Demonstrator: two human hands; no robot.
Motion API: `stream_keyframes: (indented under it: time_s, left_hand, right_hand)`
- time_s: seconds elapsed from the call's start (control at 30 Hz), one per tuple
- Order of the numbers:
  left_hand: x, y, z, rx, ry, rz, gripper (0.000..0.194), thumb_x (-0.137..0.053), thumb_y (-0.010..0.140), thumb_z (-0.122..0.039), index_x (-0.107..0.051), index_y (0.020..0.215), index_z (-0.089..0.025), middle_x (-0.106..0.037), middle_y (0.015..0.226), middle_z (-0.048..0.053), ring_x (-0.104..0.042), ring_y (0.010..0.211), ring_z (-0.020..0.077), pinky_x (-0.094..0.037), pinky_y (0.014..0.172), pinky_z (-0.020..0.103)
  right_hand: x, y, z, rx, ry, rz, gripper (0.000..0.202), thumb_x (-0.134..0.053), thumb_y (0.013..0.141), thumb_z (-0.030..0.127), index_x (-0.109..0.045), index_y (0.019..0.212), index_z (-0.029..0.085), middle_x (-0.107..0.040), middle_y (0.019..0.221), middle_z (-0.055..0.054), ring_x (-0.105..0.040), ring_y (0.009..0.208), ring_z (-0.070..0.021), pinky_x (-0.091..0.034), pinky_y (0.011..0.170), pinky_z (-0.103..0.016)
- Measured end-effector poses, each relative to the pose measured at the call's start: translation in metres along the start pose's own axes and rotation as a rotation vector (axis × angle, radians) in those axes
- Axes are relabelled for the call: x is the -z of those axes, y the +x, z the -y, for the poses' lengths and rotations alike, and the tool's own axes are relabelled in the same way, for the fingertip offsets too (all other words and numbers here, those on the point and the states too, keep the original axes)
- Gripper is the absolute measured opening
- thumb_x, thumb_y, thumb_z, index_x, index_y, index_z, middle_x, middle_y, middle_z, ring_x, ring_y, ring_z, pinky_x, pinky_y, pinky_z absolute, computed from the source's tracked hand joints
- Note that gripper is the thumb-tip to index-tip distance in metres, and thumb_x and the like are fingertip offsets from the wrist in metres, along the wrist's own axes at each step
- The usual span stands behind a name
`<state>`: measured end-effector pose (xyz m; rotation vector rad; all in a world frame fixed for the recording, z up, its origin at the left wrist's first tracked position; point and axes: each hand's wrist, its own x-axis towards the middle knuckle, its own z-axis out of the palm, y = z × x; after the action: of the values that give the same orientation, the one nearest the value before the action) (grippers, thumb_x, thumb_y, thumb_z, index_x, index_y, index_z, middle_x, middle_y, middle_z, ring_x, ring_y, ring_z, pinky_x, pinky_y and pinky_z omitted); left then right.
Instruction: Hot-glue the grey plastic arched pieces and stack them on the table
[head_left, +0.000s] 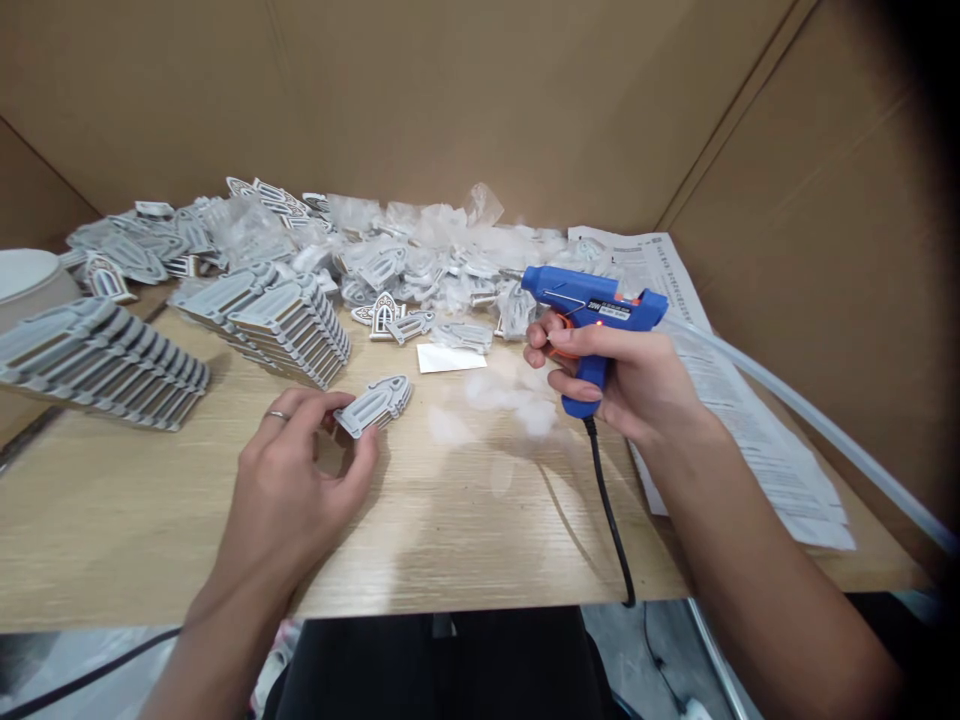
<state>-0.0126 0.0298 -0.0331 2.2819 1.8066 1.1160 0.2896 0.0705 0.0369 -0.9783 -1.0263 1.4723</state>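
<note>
My left hand [304,470], with a ring on one finger, pinches a small stack of grey arch-shaped window pieces [375,404] between thumb and fingers, low over the table. My right hand [626,375] is wrapped round the handle of a blue hot glue gun [592,298]. Its nozzle points left, and a small red light glows on its side. From its back end a long translucent glue stick [810,425] runs out to the right. A black cord [611,510] hangs from the handle down over the table's front edge.
Stacked grey arch pieces [112,360] stand at the left, with more stacks [281,320] behind my left hand. Loose and plastic-bagged pieces [420,262] heap along the back cardboard wall [450,110]. A white card [451,358] lies mid-table; printed sheets [720,400] lie at the right.
</note>
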Motion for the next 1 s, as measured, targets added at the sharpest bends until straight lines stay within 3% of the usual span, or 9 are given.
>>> stream_keyframes:
  time_s: [0.6,1.0]
  left_hand:
    - [0.0006,-0.0006,0.0008,0.098,-0.035,0.003,0.023,-0.072,0.095,-0.037,-0.074,0.111,-0.02,-0.07,0.095,0.002,-0.06,0.071,0.0172,-0.051,0.074,0.036]
    - [0.0007,-0.0016,-0.0028,0.13,-0.024,0.007,0.024,-0.072,0.091,-0.039,-0.072,0.108,-0.022,-0.07,0.091,0.002,-0.062,0.072,0.0197,-0.052,0.076,0.038]
  right_hand:
    - [-0.0002,-0.0006,0.0003,-0.007,-0.017,-0.008,0.015,-0.086,0.067,0.017,-0.073,0.075,0.017,-0.06,0.091,-0.008,-0.056,0.085,-0.0179,-0.026,0.042,-0.018]
    - [-0.0001,-0.0009,0.0003,0.0,-0.018,0.0,0.015,-0.086,0.067,0.016,-0.073,0.076,0.016,-0.06,0.09,-0.008,-0.056,0.084,-0.0172,-0.027,0.042,-0.018]
